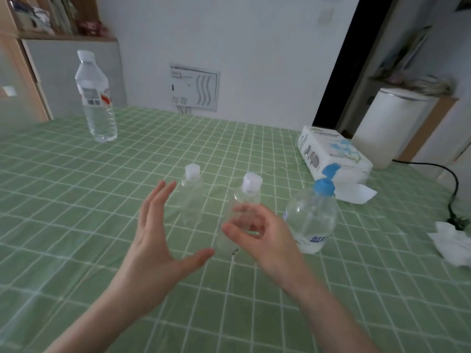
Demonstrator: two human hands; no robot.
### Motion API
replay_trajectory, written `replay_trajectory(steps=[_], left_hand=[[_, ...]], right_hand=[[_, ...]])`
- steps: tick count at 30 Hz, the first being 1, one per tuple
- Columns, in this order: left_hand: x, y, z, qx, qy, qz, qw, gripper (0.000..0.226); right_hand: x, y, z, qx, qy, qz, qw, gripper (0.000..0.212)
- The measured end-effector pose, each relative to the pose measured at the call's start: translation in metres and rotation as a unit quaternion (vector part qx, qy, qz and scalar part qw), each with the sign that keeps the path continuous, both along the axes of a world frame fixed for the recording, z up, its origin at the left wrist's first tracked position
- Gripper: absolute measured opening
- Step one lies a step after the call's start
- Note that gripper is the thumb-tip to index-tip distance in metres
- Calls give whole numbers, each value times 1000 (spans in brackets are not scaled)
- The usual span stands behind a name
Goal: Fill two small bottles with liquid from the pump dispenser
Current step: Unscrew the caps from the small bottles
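Two small clear bottles with white flip caps are on the green checked tablecloth. The left small bottle [190, 197] stands upright. My left hand [155, 235] is open just in front and left of it, fingers spread, touching nothing. The right small bottle [246, 193] leans slightly, and my right hand [262, 238] grips its lower body, thumb in front and fingers showing through the plastic. The pump dispenser [311, 220], clear with a blue pump head, stands right of my right hand.
A tall water bottle [95, 98] stands at the back left. A tissue pack [331, 154] with a sheet pulled out lies behind the dispenser. Crumpled tissue [451, 243] and a black cable [453, 194] are at the right edge.
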State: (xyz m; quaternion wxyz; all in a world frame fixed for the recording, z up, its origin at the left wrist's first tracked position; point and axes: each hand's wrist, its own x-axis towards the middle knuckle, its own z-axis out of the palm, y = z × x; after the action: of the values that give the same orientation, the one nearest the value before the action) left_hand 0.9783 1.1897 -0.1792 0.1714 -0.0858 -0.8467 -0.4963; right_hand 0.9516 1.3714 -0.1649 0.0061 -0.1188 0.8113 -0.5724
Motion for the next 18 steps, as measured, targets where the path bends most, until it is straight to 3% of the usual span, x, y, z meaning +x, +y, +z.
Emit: replay_trajectory(steps=[4,7,10,15,18], left_hand=[[33,25,-2,-54,48,-36,997,84],[37,36,-8,-60,72,-5,996,71],[37,39,-14,-75,80,41,993,60],[38,32,-17,-88,81,6,993,49],[39,26,-18,-127,90,-10,988,48]], right_hand=[[25,-11,-1,-56,-27,12,998,60],[37,-19,-5,-83,-21,8,996,58],[43,-21,-10,-66,-15,7,998,62],[42,-5,4,17,16,13,1000,75],[37,4,23,39,82,-37,995,58]])
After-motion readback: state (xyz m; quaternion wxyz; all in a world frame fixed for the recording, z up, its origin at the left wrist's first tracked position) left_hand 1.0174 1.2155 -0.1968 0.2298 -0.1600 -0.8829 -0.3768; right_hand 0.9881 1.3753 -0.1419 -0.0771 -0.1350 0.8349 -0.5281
